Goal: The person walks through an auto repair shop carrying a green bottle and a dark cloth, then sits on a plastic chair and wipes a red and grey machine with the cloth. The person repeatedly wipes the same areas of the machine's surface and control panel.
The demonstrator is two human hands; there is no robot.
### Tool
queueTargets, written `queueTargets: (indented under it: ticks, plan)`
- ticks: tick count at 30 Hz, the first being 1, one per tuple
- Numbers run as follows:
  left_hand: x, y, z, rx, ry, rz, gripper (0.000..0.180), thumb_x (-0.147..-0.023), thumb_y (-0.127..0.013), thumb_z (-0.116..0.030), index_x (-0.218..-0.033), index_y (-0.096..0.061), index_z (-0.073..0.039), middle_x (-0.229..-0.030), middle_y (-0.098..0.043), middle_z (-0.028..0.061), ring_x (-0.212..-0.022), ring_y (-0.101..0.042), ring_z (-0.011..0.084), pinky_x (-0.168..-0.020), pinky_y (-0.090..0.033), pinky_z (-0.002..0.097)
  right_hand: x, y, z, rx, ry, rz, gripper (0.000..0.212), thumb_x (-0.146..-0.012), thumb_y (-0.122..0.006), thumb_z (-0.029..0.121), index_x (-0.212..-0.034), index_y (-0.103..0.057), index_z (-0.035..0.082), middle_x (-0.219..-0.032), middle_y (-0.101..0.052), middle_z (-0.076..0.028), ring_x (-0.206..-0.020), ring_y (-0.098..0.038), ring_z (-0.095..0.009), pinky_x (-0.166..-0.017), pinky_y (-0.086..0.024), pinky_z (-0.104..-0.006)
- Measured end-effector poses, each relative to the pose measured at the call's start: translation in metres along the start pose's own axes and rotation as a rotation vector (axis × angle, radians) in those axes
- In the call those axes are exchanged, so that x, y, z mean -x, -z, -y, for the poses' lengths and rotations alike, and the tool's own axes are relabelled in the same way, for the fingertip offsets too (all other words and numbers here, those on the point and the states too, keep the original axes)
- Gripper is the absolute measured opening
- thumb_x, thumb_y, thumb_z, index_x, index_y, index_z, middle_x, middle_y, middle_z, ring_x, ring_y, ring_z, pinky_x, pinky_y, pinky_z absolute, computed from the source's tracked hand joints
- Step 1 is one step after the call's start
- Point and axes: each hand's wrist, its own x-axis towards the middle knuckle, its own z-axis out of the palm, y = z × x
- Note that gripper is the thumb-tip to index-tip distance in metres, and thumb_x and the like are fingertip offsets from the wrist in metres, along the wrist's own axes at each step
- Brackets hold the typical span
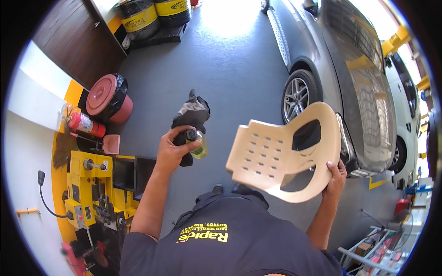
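My left hand (177,145) is closed around a small clear bottle (200,148) with a black cap and yellow-green liquid. Pressed into the same grip is a bunch of black and grey work gloves (195,109), sticking out past the fingers. On the other side, my right hand (336,177) grips the rim of a beige plastic chair (286,145). The chair is tilted, with its slotted seat toward the left and its curved, open back toward the right. Its legs are hidden from view.
A grey car (340,87) stands close on the right. To the left are a yellow machine (87,184), a red fire extinguisher (85,124) and a lidded pink bin (103,96). Drums (138,23) stand at the far left; a metal frame (375,248) is at the lower right.
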Motion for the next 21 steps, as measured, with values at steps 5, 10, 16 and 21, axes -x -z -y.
queueTargets:
  ticks: [5,10,16,21]
  plan:
    - [0.104,-0.016,0.011,0.050,-0.099,-0.091,0.042,-0.084,-0.094,-0.008,-0.121,-0.077,0.002,-0.108,-0.076,0.0038,-0.100,-0.070,0.0125,-0.095,-0.055,0.0287,0.054,0.050,0.000,-0.097,0.133,-0.033,0.028,-0.093,-0.069,0.005,-0.118,-0.072,-0.007,-0.100,-0.077,-0.012,-0.080,-0.075,-0.017,-0.075,-0.062,-0.0299]
    - [0.112,-0.002,0.049,0.087,-0.132,-0.147,0.042,-0.084,-0.094,-0.008,-0.122,-0.077,0.000,-0.109,-0.076,0.0042,-0.100,-0.070,0.0126,-0.095,-0.056,0.0289,0.044,0.050,-0.034,-0.172,0.201,0.003,0.020,-0.094,-0.070,0.006,-0.110,-0.073,-0.004,-0.093,-0.076,-0.010,-0.073,-0.072,-0.016,-0.068,-0.061,-0.0289]
    - [0.106,0.017,0.082,0.055,-0.254,-0.248,0.040,-0.087,-0.091,-0.007,-0.124,-0.076,0.000,-0.111,-0.075,0.0034,-0.102,-0.070,0.0132,-0.098,-0.055,0.0294,-0.013,0.016,-0.131,-0.146,0.133,0.067,0.022,-0.096,-0.072,0.004,-0.114,-0.075,-0.008,-0.100,-0.079,-0.011,-0.080,-0.073,-0.015,-0.077,-0.058,-0.0282]
    - [0.062,0.067,0.123,0.126,-0.215,-0.309,0.040,-0.086,-0.092,-0.007,-0.122,-0.077,0.000,-0.107,-0.076,0.0030,-0.099,-0.070,0.0127,-0.096,-0.055,0.0285,-0.070,-0.022,-0.214,-0.125,0.056,-0.050,0.022,-0.095,-0.069,0.001,-0.114,-0.074,-0.008,-0.095,-0.075,-0.008,-0.080,-0.071,-0.016,-0.077,-0.057,-0.0295]
